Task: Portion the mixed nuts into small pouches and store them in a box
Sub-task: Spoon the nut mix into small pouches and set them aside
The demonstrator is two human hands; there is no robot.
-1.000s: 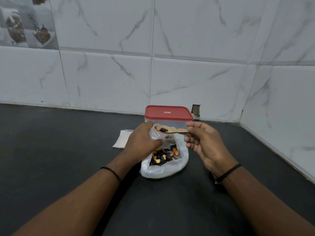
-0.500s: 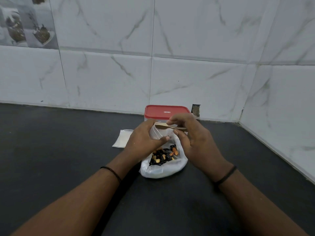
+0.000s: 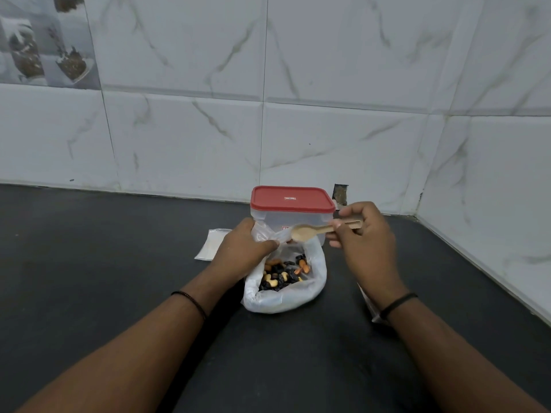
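A large clear plastic bag (image 3: 286,296) of mixed nuts (image 3: 284,272) lies open on the dark counter. My left hand (image 3: 241,248) holds a small clear pouch (image 3: 267,234) just above the bag's left side. My right hand (image 3: 363,236) grips the handle of a wooden spoon (image 3: 307,231); its bowl is empty and sits right beside the pouch's mouth. Behind them stands a clear box with a red lid (image 3: 292,199), closed.
Flat empty pouches (image 3: 210,244) lie on the counter left of my left hand. Another flat pouch (image 3: 369,308) shows partly under my right wrist. Tiled walls bound the dark counter (image 3: 89,263) at the back and right.
A second ago the spoon carried nuts above the pouch. My right hand tipped it over the pouch, then drew back to the right; the spoon's bowl is empty now.
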